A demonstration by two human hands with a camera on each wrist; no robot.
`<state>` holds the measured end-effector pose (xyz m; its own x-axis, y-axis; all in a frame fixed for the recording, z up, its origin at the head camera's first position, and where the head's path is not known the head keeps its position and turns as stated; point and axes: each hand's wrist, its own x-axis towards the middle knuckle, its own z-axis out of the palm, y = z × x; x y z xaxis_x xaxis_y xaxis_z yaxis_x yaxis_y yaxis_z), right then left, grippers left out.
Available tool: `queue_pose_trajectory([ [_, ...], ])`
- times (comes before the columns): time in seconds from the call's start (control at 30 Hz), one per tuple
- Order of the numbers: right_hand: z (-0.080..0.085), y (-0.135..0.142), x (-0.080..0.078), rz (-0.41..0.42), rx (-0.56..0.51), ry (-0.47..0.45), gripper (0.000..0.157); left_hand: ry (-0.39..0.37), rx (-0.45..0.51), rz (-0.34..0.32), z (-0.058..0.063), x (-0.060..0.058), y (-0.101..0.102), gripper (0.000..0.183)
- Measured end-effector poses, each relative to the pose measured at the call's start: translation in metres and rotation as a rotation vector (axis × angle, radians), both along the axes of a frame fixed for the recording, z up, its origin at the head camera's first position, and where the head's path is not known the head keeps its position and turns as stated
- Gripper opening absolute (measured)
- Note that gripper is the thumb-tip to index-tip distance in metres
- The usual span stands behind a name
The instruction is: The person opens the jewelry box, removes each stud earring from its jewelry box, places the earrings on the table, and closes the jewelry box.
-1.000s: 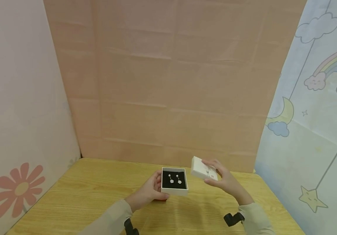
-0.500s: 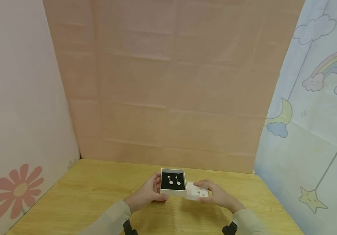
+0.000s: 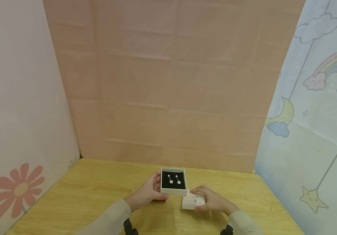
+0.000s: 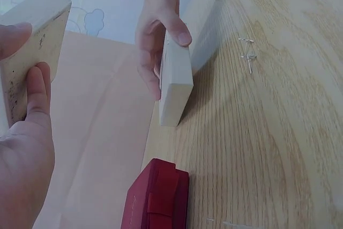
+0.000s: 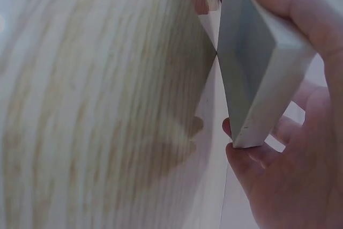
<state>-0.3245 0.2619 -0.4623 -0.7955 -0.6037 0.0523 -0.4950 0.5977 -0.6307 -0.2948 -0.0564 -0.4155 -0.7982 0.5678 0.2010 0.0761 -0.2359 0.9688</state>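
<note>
From my end, the white lid (image 3: 188, 203) has just come down: a second ago the right hand (image 3: 212, 199) had it raised beside the jewelry box (image 3: 174, 193); now it is low over the wooden tabletop (image 3: 98, 186), printed face up, gripped between thumb and fingers. I can't tell whether it touches the wood. The left hand (image 3: 147, 192) keeps its grasp on the box, holding it above the table. I judge the opening done: both pearl-and-flower earrings (image 3: 171, 181) lie uncovered on the black insert (image 3: 166, 186). A red ribboned box (image 4: 159, 197) sits on the table below.
</note>
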Motion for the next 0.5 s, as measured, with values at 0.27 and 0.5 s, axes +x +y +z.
queue_pose_trajectory([
  [0.27, -0.0008, -0.0026, 0.0025, 0.017, 0.01, -0.01, 0.069, -0.017, -0.006, 0.0, 0.0018, 0.0005, -0.0006, 0.078],
  [0.5, -0.0058, -0.0036, 0.0041, 0.003, 0.037, -0.003, 0.074, -0.039, -0.029, 0.004, 0.0016, 0.0018, -0.001, 0.075],
])
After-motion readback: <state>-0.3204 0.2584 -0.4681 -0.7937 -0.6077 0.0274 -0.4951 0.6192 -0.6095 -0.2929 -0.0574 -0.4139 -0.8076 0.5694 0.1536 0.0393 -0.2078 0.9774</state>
